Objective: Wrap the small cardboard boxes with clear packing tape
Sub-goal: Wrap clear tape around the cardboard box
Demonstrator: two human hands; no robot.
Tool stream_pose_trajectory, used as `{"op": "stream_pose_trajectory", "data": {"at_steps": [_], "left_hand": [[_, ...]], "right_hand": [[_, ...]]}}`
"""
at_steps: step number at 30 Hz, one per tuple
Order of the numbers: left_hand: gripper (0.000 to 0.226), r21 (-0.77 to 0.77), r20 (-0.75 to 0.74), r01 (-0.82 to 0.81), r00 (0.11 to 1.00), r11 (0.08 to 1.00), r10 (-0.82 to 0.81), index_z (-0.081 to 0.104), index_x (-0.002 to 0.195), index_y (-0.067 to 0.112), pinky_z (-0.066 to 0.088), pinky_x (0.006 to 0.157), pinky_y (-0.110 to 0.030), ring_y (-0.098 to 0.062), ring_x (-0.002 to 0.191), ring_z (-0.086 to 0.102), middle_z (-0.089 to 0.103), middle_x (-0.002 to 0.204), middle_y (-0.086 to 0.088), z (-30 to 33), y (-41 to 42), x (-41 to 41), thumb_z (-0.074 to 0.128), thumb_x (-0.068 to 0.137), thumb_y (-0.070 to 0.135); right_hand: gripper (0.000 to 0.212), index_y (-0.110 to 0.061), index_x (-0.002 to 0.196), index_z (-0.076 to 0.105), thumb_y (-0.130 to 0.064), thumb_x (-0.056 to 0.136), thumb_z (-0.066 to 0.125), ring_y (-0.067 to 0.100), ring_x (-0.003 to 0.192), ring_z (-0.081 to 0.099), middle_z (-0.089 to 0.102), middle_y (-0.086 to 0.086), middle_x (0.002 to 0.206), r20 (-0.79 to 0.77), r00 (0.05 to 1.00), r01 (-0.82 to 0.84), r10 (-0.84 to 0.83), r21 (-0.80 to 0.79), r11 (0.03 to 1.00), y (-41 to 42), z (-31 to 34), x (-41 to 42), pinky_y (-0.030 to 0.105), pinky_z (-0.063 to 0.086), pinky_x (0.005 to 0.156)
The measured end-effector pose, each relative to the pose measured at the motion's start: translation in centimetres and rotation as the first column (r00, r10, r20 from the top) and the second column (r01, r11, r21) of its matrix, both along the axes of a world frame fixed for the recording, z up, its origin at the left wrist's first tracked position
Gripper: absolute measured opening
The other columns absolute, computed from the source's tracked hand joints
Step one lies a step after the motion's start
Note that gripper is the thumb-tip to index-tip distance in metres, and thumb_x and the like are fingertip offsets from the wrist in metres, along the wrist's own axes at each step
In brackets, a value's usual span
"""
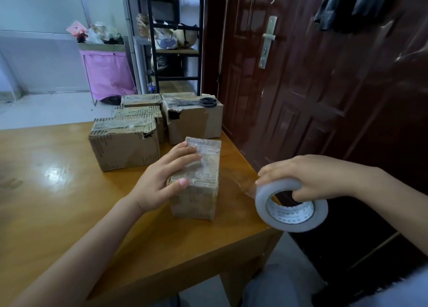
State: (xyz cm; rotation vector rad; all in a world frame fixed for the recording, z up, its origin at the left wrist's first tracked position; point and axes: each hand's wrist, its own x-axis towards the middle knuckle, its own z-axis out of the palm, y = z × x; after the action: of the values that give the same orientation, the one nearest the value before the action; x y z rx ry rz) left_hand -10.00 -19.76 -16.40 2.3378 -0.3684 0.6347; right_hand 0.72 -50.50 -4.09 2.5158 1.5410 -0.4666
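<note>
Wooden table point(69, 191). Far left of the group, a brown box point(124, 143) with tape over its torn top; behind it two more boxes point(139, 113), tops also taped, sides looking bare. Right of those, a bigger box point(194, 121) with black scissors point(203, 102) lying on top and a hole at one corner. How fully these four are wrapped cannot be read from here.

Box in hand point(196, 179) stands near the table's right edge. Glossy tape covers its top; a clear strip point(240, 181) runs from its right side toward the roll. Judgement: mid-wrap on this one, strip not yet cut, lower sides likely still to do.

Left hand point(162, 179) lies across the box, fingers straight on top, thumb at the near corner, pressing it steady.

Right hand point(308, 179) hangs off the table edge, fingers curled through and over the tape roll point(291, 207), pulling the strip taut.
</note>
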Motion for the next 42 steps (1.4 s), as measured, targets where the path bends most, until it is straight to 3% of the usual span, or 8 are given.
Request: {"op": "stream_pose_trajectory", "data": {"at_steps": [8, 12, 17, 23, 28, 34, 38, 42], "left_hand": [[0.057, -0.044, 0.062, 0.005, 0.998, 0.999, -0.002, 0.053, 0.134, 0.034, 0.023, 0.114, -0.039, -0.016, 0.147, 0.024, 0.042, 0.149, 0.012, -0.7, 0.1, 0.2, 0.030, 0.094, 0.068], [0.062, -0.182, 0.105, -0.032, 0.993, 0.983, 0.052, 0.050, 0.137, 0.028, 0.024, 0.116, -0.039, -0.019, 0.146, 0.027, 0.042, 0.150, 0.010, -1.6, 1.5, -0.8, 0.027, 0.095, 0.067], [0.063, -0.115, 0.086, -0.088, 0.991, 0.989, 0.099, 0.044, 0.142, 0.027, 0.028, 0.117, -0.037, -0.019, 0.146, 0.028, 0.035, 0.154, 0.013, -2.4, 3.7, -2.5, 0.022, 0.098, 0.065], [0.056, 0.081, 0.025, -0.143, 0.990, 0.986, 0.141, 0.035, 0.145, 0.041, 0.050, 0.096, -0.044, -0.015, 0.133, 0.047, 0.041, 0.151, 0.013, -2.8, 6.2, -5.2, 0.020, 0.097, 0.066], [0.046, 0.144, -0.042, -0.131, 0.990, 0.981, 0.138, 0.024, 0.141, 0.059, 0.031, 0.094, -0.001, 0.008, 0.118, 0.041, 0.028, 0.137, 0.050, -2.2, 6.0, -6.1, 0.017, 0.096, 0.068], [0.081, 0.090, -0.236, -0.222, 0.942, 0.971, 0.237, 0.043, 0.131, 0.042, 0.039, 0.096, -0.027, -0.017, 0.127, 0.051, 0.051, 0.135, 0.011, -2.6, 5.9, -5.9, 0.003, 0.077, 0.089], [0.087, -0.066, -0.035, -0.518, 0.855, 0.853, 0.517, 0.064, 0.115, 0.018, 0.044, 0.082, -0.034, -0.023, 0.113, 0.057, 0.063, 0.119, -0.001, 1.3, 3.3, -4.8, 0.012, 0.084, 0.081], [0.092, 0.239, 0.026, -0.350, 0.935, 0.906, 0.355, 0.037, 0.147, 0.017, 0.027, 0.110, -0.032, -0.011, 0.141, 0.029, 0.037, 0.153, 0.001, 5.5, -0.5, -3.1, 0.021, 0.080, 0.078]], "right_hand": [[0.066, -0.048, 0.137, 0.043, -0.012, 0.083, 0.051, 0.013, 0.105, 0.061, 0.055, -0.016, 0.133, 0.243, 0.959, -0.081, 0.145, -0.256, 0.963, 2.9, -0.4, -1.9, 0.033, 0.054, 0.080], [0.064, -0.049, 0.139, 0.041, -0.015, 0.086, 0.052, 0.003, 0.112, 0.053, 0.041, -0.025, 0.144, 0.286, 0.942, -0.130, 0.174, -0.168, 0.977, 3.6, 1.9, -1.9, 0.017, 0.040, 0.066], [0.063, -0.049, 0.140, 0.039, -0.019, 0.087, 0.056, -0.004, 0.084, 0.046, 0.041, -0.025, 0.143, 0.227, 0.957, -0.163, 0.183, -0.107, 0.981, 5.7, 2.4, -2.8, 0.014, 0.036, 0.061], [0.066, -0.046, 0.142, 0.038, -0.012, 0.087, 0.052, 0.010, 0.099, 0.057, 0.039, -0.021, 0.146, 0.236, 0.929, -0.262, 0.285, -0.123, 0.957, 9.6, 0.2, -2.7, 0.031, 0.052, 0.070], [0.067, -0.044, 0.142, 0.039, -0.009, 0.086, 0.052, 0.010, 0.096, 0.057, 0.037, -0.020, 0.147, 0.197, 0.928, -0.294, 0.316, -0.136, 0.946, 11.0, 0.0, -2.4, 0.036, 0.053, 0.072], [0.068, -0.043, 0.141, 0.041, -0.006, 0.086, 0.051, 0.008, 0.098, 0.055, 0.038, -0.021, 0.147, 0.231, 0.914, -0.310, 0.335, -0.140, 0.941, 11.5, 0.4, -2.3, 0.036, 0.053, 0.072], [0.069, -0.043, 0.141, 0.042, -0.005, 0.085, 0.050, 0.008, 0.102, 0.055, 0.038, -0.019, 0.148, 0.219, 0.914, -0.314, 0.341, -0.150, 0.938, 11.8, 0.4, -2.2, 0.037, 0.054, 0.074], [0.065, -0.039, 0.142, 0.040, -0.007, 0.087, 0.050, 0.013, 0.098, 0.056, 0.040, -0.014, 0.146, 0.257, 0.896, -0.324, 0.361, -0.176, 0.930, 12.1, 0.5, -2.3, 0.036, 0.054, 0.069]]}}
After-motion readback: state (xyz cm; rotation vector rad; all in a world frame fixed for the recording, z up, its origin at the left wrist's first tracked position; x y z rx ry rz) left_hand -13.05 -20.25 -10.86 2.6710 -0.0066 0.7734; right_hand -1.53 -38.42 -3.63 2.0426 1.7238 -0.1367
